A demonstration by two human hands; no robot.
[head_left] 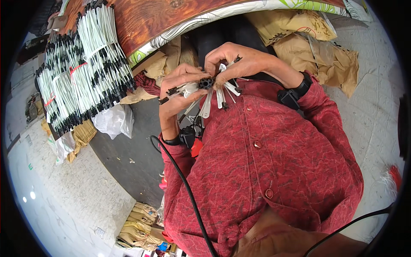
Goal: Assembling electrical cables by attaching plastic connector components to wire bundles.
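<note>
White plastic strips with black ends (207,106) fan out below a round, ribbed black plastic piece (206,83), which sits between the two hands, close in front of a red patterned button-up shirt (274,145). Curled fingers of the left hand (182,83) close round part of the bunch, while the right hand (237,66) pinches strips beside the black piece, thumb and forefinger drawn together; exactly which strip it grips is hidden. Dark print and a red ring mark the brown paper sacks (299,49) at two o'clock from the hands, too small to read. At eleven o'clock lies the reddish-brown wood-grain worktop (145,17), its curved front edging (184,26) patterned in white, black and green; the hands are near this edge, on the shirt's side of it. Thick bundles of similar white strips (85,64), tied with red and white bands, rise at nine to ten o'clock. A clear plastic bag (115,121) hangs at eight, above dark grey flooring (128,154). Pale floor (372,90) stretches at three o'clock, beyond the right sleeve. A black cable (184,180) runs close by the left forearm, toward six.
</note>
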